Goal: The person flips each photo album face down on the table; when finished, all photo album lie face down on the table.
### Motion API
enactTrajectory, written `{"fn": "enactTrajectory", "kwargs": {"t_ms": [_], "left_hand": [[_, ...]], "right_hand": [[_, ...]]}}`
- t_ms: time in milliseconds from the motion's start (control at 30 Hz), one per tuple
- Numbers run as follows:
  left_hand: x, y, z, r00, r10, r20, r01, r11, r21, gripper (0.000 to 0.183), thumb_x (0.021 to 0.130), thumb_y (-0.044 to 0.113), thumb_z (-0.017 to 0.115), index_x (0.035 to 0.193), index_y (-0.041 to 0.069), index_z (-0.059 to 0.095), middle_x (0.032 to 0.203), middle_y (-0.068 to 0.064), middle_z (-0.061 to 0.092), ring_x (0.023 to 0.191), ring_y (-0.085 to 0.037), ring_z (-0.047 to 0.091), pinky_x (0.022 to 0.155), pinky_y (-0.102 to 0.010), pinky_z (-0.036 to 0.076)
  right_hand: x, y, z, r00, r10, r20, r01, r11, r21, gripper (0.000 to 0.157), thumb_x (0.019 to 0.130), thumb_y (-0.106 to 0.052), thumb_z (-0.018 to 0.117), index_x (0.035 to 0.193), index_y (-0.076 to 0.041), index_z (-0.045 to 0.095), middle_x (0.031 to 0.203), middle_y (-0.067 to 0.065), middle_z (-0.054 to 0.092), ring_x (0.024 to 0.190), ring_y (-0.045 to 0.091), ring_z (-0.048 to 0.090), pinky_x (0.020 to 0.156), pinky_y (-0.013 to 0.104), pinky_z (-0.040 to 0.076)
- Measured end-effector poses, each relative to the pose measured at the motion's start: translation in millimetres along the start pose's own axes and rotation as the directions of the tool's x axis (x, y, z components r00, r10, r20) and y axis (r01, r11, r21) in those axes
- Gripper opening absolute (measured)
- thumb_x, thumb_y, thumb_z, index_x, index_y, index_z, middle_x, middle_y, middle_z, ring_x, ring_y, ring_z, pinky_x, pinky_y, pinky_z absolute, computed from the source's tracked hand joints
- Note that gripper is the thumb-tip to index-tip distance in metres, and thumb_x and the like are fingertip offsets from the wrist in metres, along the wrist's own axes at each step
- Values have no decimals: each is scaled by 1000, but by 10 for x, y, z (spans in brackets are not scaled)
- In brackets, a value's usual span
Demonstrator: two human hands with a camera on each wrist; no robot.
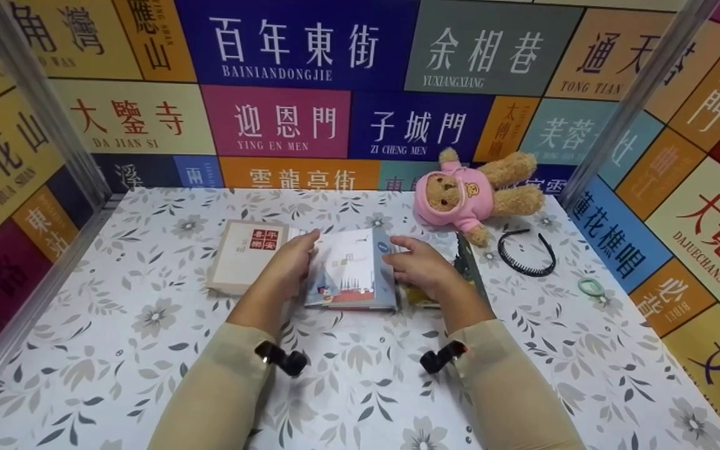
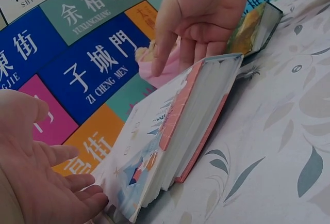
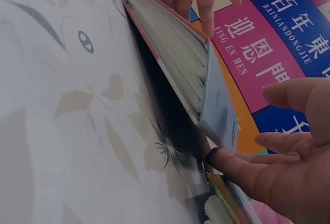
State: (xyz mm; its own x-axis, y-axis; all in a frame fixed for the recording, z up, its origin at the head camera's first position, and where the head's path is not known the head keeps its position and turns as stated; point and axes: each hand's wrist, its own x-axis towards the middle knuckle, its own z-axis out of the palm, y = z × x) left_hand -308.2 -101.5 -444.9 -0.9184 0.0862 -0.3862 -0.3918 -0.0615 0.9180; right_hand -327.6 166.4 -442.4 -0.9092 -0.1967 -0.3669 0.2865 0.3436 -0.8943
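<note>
A thick hardcover book with a pale blue and white illustrated cover sits in the middle of the table between the two hands. My left hand is at its left edge, fingers extended. At the blue spine on the other side is my right hand, with loosely bent fingers. The right wrist view shows the right fingertips close to the spine, but contact is unclear. Neither hand curls round the book. A dark shadow lies under its near edge.
A beige book with a red seal lies left. Partly hidden behind the right forearm is a dark green and yellow book. Further right are a teddy bear in pink, a black headband and a green ring-shaped item. Printed walls enclose the table.
</note>
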Motion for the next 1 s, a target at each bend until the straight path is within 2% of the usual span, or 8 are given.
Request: {"fn": "enactTrajectory", "kwargs": {"t_ms": [200,433,533,600,667,833,933,1000], "left_hand": [[-13,11,10,1000,-3,0,3,1000,-8,71,111,51,47,169,14,30,170,-14,35,157,-32,39,134,-50,29],[-34,49,-5,999,-50,-18,50,998,-27,72,109,52,49,168,13,31,170,-11,36,154,-31,43,132,-49,33],[-31,68,-21,997,-63,-41,62,998,-20,71,109,53,50,166,14,34,162,-10,41,144,-27,47,127,-45,37],[-29,86,-35,997,-53,-53,51,998,-43,69,109,50,51,165,14,36,157,-11,42,136,-27,46,121,-42,38],[-38,112,-59,997,-47,-65,45,998,-43,68,109,51,51,165,16,37,159,-9,41,138,-25,45,122,-41,36],[-97,222,-132,990,79,-116,-84,996,-39,66,109,49,51,165,15,40,172,-5,39,160,-26,38,133,-43,33],[-132,268,-196,967,189,-168,-202,977,-64,60,111,41,51,161,9,45,171,-10,43,160,-29,38,132,-44,34],[-149,275,-263,956,219,-197,-237,969,-74,54,112,37,50,158,9,48,168,-11,46,158,-30,41,132,-44,35]], "right_hand": [[-6,10,6,1000,3,1,-3,997,-75,72,105,-33,67,169,-21,36,172,12,41,147,33,57,125,46,45],[-15,-24,21,1000,5,1,-5,999,-47,68,107,-33,64,168,-18,37,167,11,47,146,30,58,124,44,46],[-18,-49,28,1000,9,-18,-9,999,-38,64,107,-32,64,165,-19,42,164,8,51,144,25,59,123,43,47],[-24,-65,38,1000,-12,-28,11,1000,-24,62,107,-31,63,164,-18,44,163,7,52,144,25,58,123,43,47],[-30,-76,60,998,-52,-37,52,999,-1,60,108,-29,62,163,-16,45,164,8,51,145,25,57,124,43,47],[-55,-120,220,980,-191,-57,195,978,78,53,106,-21,63,157,-9,53,161,14,54,144,27,57,120,44,51],[-56,-148,368,963,-263,-57,268,958,99,48,105,-17,63,153,-9,58,155,17,60,137,28,62,114,45,55],[-46,-168,475,957,-284,-54,289,951,110,45,106,-16,63,151,-13,60,149,15,65,129,27,66,108,44,58]]}}
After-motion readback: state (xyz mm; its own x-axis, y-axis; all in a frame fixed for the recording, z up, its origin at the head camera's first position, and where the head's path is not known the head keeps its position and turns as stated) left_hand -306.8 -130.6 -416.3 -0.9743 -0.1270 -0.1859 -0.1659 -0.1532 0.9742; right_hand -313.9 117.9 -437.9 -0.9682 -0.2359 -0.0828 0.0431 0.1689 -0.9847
